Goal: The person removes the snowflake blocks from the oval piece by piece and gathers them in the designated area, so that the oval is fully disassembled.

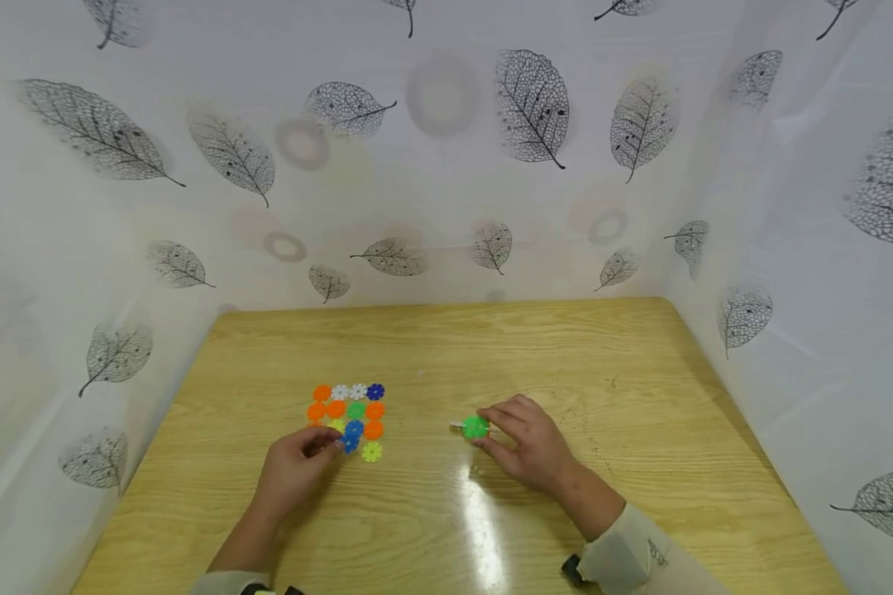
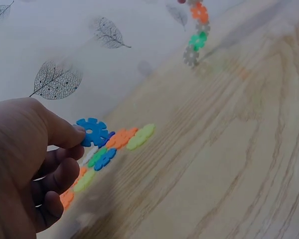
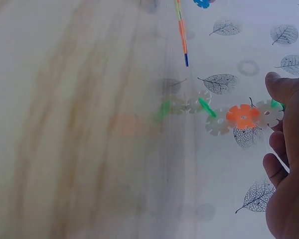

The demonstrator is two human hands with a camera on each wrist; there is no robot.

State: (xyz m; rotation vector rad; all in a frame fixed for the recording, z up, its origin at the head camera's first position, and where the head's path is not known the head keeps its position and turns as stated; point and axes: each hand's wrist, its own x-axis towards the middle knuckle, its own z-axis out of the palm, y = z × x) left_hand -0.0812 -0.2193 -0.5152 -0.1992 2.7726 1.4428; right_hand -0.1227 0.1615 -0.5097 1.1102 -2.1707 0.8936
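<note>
Note that your forearms angle inward over the wooden table (image 1: 565,351). Your left hand (image 1: 292,469) pinches a blue notched flower disc (image 2: 93,132) at its edge between thumb and forefinger, remaining fingers curled; the disc sits above the rows of loose flower discs (image 1: 336,410), its flat face toward the left wrist camera. Your right hand (image 1: 530,440) grips the flower-disc chain (image 3: 243,117) at its upper end, near the table's middle. The chain's long axis stands roughly upright, its free end pointing down.

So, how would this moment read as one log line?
left hand: pinches blue disc | right hand: holds joined discs | more discs: on table
</note>
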